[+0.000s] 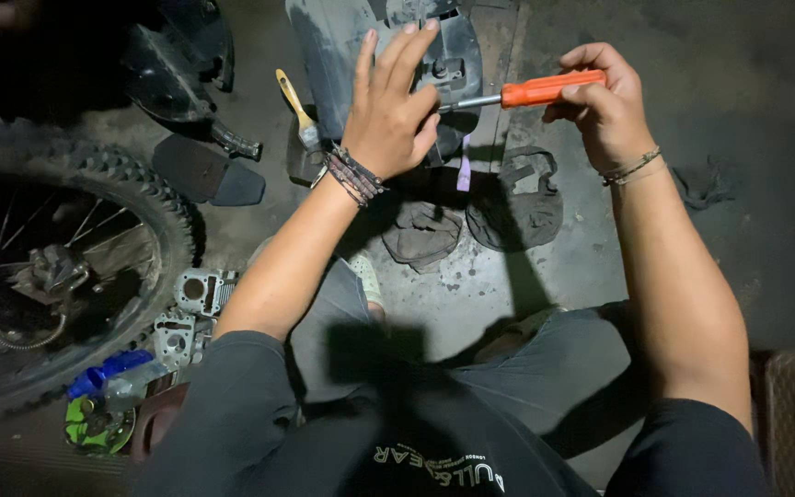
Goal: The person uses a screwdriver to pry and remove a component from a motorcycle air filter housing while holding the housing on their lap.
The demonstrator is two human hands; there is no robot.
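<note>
The right hand [604,106] grips an orange-handled screwdriver [522,93], its steel shaft meeting a dusty black plastic motorcycle panel [342,46]. The left hand [388,106] rests flat, fingers spread, on the panel, above stained concrete floor [738,258].

Motorcycle repair workshop, knobby wheel [66,267], engine parts [190,313], concrete floor [747,184]

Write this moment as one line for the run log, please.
left hand: flat on dark plastic panel | right hand: grips orange screwdriver, tip at panel | paintbrush: on floor
</note>
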